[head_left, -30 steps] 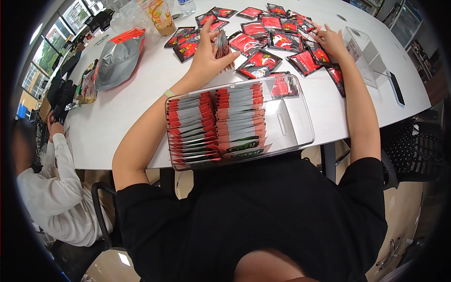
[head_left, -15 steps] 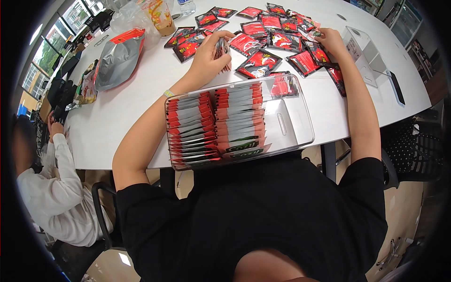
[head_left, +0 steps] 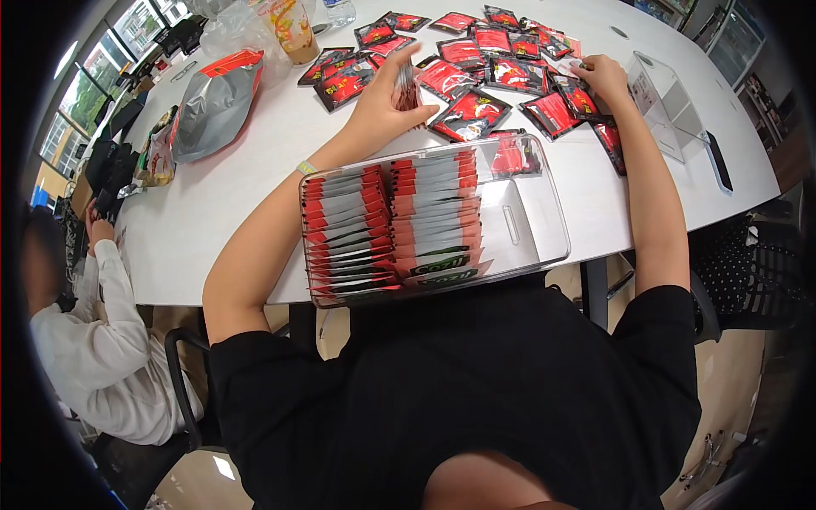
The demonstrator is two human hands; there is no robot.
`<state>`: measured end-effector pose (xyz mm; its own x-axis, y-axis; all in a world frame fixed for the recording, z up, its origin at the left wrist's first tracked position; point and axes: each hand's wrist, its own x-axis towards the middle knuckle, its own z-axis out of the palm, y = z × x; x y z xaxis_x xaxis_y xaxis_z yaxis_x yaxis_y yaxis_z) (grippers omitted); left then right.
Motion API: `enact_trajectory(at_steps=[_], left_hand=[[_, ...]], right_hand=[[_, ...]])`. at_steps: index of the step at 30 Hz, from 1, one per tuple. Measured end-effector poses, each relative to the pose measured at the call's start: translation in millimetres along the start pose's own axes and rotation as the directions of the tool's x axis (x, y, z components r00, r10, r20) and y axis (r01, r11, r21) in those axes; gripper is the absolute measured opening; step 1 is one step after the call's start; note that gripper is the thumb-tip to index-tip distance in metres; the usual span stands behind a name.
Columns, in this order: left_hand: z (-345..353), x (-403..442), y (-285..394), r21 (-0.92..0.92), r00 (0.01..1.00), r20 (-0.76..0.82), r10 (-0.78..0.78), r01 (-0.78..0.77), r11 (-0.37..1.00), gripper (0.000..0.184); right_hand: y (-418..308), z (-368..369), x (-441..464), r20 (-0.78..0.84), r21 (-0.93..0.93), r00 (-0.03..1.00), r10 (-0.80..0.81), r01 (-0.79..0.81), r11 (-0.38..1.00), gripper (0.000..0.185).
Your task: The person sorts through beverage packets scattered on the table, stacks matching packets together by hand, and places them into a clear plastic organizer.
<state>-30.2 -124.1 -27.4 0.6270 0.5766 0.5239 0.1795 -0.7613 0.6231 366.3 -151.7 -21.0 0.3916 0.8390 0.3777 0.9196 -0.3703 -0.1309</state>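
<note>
My left hand is curled around a small stack of sachets standing on edge, its thumb and fingers spread about the stack. At the right side of a loose pile of red and black sachets, my right hand is closed, fingertips pinched at a sachet that its fingers partly hide. Close to my body is a clear plastic box. Two rows of upright red and silver sachets fill its left and middle parts, and its right part shows bare plastic.
A clear acrylic stand and a phone are at the right. On the left lie a silver and red pouch, a drink cup and a plastic bag. A person in a white sleeve sits at far left.
My left thumb has moved outward to the right, away from the fingers, and the stack shows more. My right hand has shifted slightly, its fingertips drawn closer together.
</note>
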Motion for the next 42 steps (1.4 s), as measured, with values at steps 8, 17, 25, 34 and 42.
enact_trajectory(at_steps=[8,17,25,34,42], left_hand=[[2.3,-0.8,-1.1,-0.119,0.996,-0.043,-0.079,0.073,0.99,0.099],[1.1,-0.1,-0.9,-0.125,0.993,-0.057,-0.101,0.093,0.988,0.105],[-0.3,-0.7,5.1,-0.172,0.994,-0.058,-0.094,0.083,0.982,0.106],[0.2,-1.3,6.2,-0.21,0.999,-0.005,-0.043,0.041,0.977,0.099],[4.1,-0.6,6.1,-0.257,0.999,0.014,0.04,-0.035,0.966,0.089]], right_hand=[[10.0,12.6,4.0,-0.129,0.118,0.99,-0.053,0.069,0.991,0.04],[11.0,9.1,7.3,-0.057,0.111,0.997,-0.042,0.049,0.993,0.04],[-33.5,-21.2,-14.5,-0.368,0.594,0.93,0.021,0.218,0.774,0.031],[-183.8,-18.0,-100.7,0.008,0.992,0.878,-0.478,0.054,0.116,0.032],[-189.0,-29.6,-109.8,0.112,0.992,0.826,-0.552,-0.059,0.114,0.029]])
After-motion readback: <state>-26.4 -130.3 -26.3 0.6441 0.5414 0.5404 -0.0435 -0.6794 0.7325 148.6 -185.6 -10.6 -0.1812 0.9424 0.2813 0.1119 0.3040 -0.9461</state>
